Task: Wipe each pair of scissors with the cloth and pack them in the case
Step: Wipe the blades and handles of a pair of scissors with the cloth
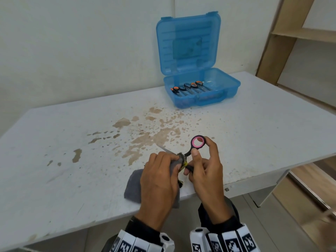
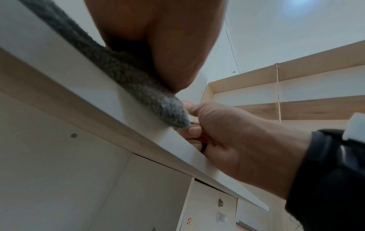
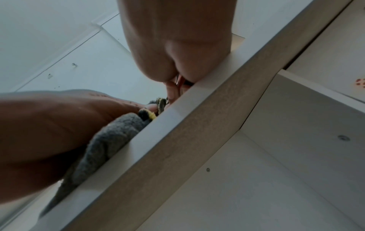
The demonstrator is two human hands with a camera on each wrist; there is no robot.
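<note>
Near the table's front edge my right hand grips the black handles of a pair of scissors with a pink-lined ring. My left hand pinches a grey cloth around the blades, whose tip pokes out to the upper left. The cloth's free end lies on the table. In the left wrist view the cloth hangs over the table edge beside my right hand. In the right wrist view my left hand holds the cloth. The open blue case holds several scissors.
The white table has brown stains in its middle. The case's lid stands upright against the back wall. Wooden shelving rises at the right, beyond the table's right edge.
</note>
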